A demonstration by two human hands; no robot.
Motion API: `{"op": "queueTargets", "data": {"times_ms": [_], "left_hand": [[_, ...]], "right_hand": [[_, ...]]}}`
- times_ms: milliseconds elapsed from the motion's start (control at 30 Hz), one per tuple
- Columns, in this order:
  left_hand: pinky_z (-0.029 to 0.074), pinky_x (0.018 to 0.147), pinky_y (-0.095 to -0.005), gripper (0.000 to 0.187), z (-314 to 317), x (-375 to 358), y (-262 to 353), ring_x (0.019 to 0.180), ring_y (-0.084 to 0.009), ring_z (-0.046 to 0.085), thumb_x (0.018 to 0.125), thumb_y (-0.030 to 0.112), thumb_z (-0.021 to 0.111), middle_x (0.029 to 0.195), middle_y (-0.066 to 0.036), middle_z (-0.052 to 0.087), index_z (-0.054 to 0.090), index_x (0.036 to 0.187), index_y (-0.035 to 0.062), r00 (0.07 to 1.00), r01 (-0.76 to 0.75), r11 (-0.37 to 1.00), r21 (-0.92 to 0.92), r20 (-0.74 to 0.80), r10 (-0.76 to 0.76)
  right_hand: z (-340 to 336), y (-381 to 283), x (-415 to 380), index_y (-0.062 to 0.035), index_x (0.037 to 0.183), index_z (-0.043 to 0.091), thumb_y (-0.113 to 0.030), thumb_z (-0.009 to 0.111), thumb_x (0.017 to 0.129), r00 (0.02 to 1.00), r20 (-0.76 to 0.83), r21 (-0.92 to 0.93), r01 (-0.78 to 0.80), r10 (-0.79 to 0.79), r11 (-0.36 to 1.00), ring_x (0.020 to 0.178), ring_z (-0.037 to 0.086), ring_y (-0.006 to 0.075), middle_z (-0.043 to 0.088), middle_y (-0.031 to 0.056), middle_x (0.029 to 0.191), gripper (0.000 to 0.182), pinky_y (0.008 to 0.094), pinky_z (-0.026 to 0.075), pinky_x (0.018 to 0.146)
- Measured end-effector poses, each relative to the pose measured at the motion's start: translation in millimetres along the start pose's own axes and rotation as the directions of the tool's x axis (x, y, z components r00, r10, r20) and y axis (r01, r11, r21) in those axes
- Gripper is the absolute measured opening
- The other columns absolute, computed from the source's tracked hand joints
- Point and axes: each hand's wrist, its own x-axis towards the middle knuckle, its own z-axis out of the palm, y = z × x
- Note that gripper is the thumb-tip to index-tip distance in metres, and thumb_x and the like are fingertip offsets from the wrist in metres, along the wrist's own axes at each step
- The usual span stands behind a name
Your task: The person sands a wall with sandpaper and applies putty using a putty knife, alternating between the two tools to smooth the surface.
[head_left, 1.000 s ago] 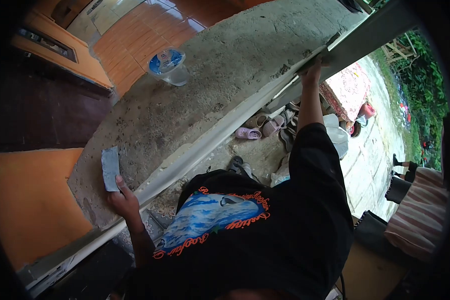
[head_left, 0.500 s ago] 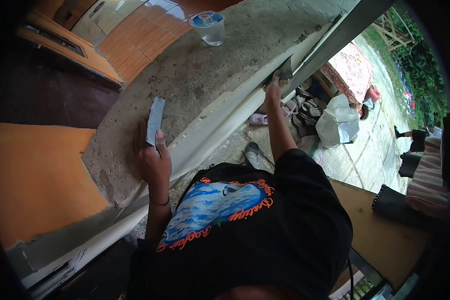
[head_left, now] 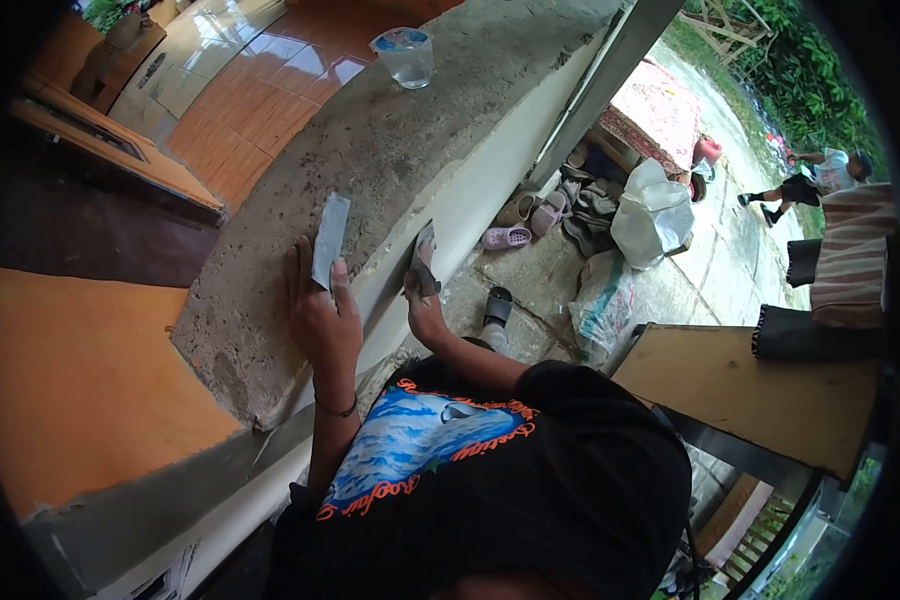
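Observation:
A flat grey strip [head_left: 331, 240] lies in the grip of my left hand [head_left: 326, 318], between thumb and fingers, over the rough concrete ledge [head_left: 400, 150]. The fingers of that hand rest against the ledge top. My right hand [head_left: 426, 312] is closed round a putty knife [head_left: 424, 265], whose blade is at the white side face [head_left: 480, 175] of the ledge, just below its edge. A clear plastic cup [head_left: 407, 62] with a blue lid stands upright on the far part of the ledge.
Shoes [head_left: 580, 215], a white sack [head_left: 654, 215] and a patterned cloth-covered block [head_left: 655, 110] are on the ground at right. A wooden board [head_left: 745, 390] is at lower right. A person [head_left: 820, 180] walks in the background. A metal post [head_left: 615, 85] rises beyond the ledge.
My right hand has moved back along the ledge's side towards my body, with the putty knife. My left hand still holds the strip. The person at right has come further into view.

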Motion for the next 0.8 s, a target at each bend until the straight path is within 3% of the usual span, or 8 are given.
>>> {"op": "queueTargets", "data": {"times_ms": [67,200,233,367,533,633,733,800], "left_hand": [[0.029,0.103,-0.0461,0.043,-1.0,2.1,1.9,0.120,-0.0359,0.043,0.094,0.030,0.040,0.126,-0.021,0.050,0.051,0.120,-0.0021,0.999,0.054,0.997,-0.061,0.001,-0.054],[0.034,0.099,-0.0433,0.041,1.6,4.2,6.3,0.116,-0.0379,0.046,0.094,0.027,0.041,0.122,-0.022,0.052,0.052,0.119,-0.0042,0.988,0.148,0.988,-0.049,0.049,-0.145],[0.037,0.090,-0.0448,0.043,3.2,6.4,10.8,0.106,-0.0413,0.049,0.094,0.030,0.041,0.112,-0.026,0.054,0.054,0.113,-0.0069,0.990,0.137,0.990,-0.043,-0.026,-0.138],[0.042,0.075,-0.0460,0.049,11.0,14.0,22.5,0.088,-0.0449,0.055,0.094,0.035,0.042,0.094,-0.030,0.059,0.058,0.101,-0.0110,0.971,0.217,0.976,0.018,-0.105,-0.214],[0.044,0.073,-0.0456,0.043,21.9,13.7,19.4,0.088,-0.0443,0.057,0.094,0.029,0.044,0.096,-0.029,0.060,0.058,0.101,-0.0107,0.913,0.380,0.924,0.040,-0.176,-0.368],[0.043,0.076,-0.0460,0.042,22.4,14.0,21.5,0.091,-0.0442,0.057,0.094,0.029,0.044,0.097,-0.028,0.060,0.058,0.102,-0.0102,0.892,0.427,0.896,0.123,-0.217,-0.396],[0.044,0.074,-0.0465,0.042,26.7,20.0,26.9,0.089,-0.0444,0.057,0.094,0.029,0.044,0.096,-0.028,0.061,0.059,0.100,-0.0101,0.874,0.429,0.895,0.121,-0.304,-0.378],[0.044,0.074,-0.0468,0.042,27.6,21.3,26.6,0.087,-0.0442,0.057,0.094,0.029,0.044,0.095,-0.028,0.061,0.059,0.099,-0.0102,0.871,0.443,0.884,0.152,-0.309,-0.383]], "right_hand": [[-14.8,2.7,21.2,-0.0024,0.143,0.005,-0.028,0.036,0.097,0.998,-0.071,0.157,0.013,-0.002,0.988,0.138,-0.008,0.0253,-0.005,0.0158,0.150,0.061,0.0333,0.001,0.110],[-63.0,44.4,80.1,0.0004,0.137,0.026,-0.029,0.041,0.096,0.980,-0.111,0.497,-0.086,0.162,0.863,0.128,0.029,0.0221,0.032,0.0115,0.138,0.053,0.0329,0.020,0.106],[-74.7,53.4,103.6,0.0005,0.133,0.032,-0.029,0.042,0.096,0.964,-0.264,0.397,0.091,0.018,0.913,0.115,0.039,0.0181,0.042,0.0082,0.126,0.048,0.0326,0.027,0.101],[-175.1,64.8,179.1,0.0081,0.136,0.026,-0.034,0.031,0.097,0.961,-0.225,0.478,-0.037,0.163,0.878,0.134,0.021,0.0226,0.025,0.0147,0.144,0.057,0.0327,0.013,0.111],[-266.4,82.8,272.5,-0.0033,0.115,0.048,-0.040,0.047,0.090,0.935,-0.297,0.436,-0.048,0.194,0.899,0.091,0.054,0.0176,0.055,0.0064,0.102,0.045,0.0291,0.045,0.073],[-293.9,56.2,325.5,-0.0094,0.105,0.050,-0.042,0.053,0.085,0.869,-0.487,0.402,0.138,0.084,0.905,0.065,0.052,0.0155,0.052,0.0023,0.081,0.038,0.0282,0.038,0.046],[-351.8,37.5,358.0,-0.0079,0.110,0.049,-0.037,0.049,0.086,0.957,-0.265,0.618,0.074,0.119,0.783,0.081,0.056,0.0207,0.056,0.0073,0.092,0.037,0.0324,0.047,0.064],[-371.7,11.1,377.0,-0.0058,0.115,0.048,-0.033,0.046,0.088,0.923,-0.361,0.688,0.166,0.135,0.706,0.095,0.055,0.0259,0.056,0.0118,0.103,0.039,0.0386,0.045,0.083]]}}
